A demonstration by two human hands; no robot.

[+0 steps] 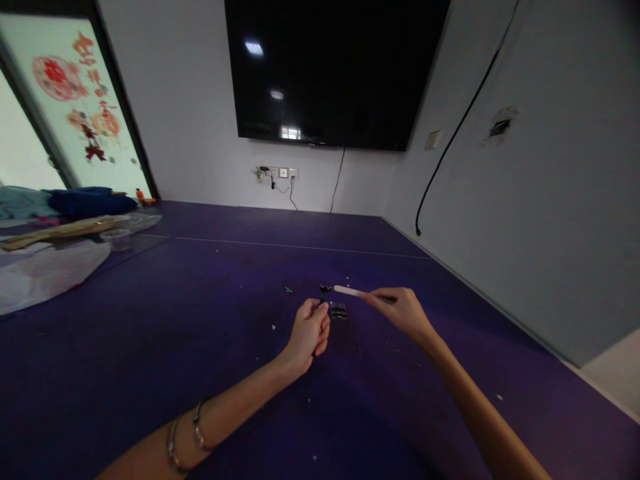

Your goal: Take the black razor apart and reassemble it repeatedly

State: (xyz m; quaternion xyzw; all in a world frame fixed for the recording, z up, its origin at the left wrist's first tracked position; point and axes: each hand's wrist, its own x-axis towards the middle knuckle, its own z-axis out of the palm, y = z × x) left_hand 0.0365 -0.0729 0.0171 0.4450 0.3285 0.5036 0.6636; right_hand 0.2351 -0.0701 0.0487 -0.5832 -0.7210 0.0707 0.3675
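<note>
My left hand [309, 331] is closed around a slim black-handled tool. The tool's small dark head [325, 289] sticks up above my fist; its exact kind is too small to make out. My right hand [400, 308] pinches a thin stick with a pale, rounded end [347, 291] and a darker rear part. The pale end points left, close to the dark head; whether they touch I cannot tell. Just right of my left fist lies a small dark rectangular case [339, 311]. A little green-and-dark piece [289, 289] rests on the purple surface [225, 347] farther left.
White scraps [273, 327] dot the surface. Clear plastic sheeting [55, 270], a clear cup [117, 239] and dark blue cloth [93, 201] lie at the left. A television [335, 73] hangs on the back wall, and a black cable [450, 143] runs down the right wall.
</note>
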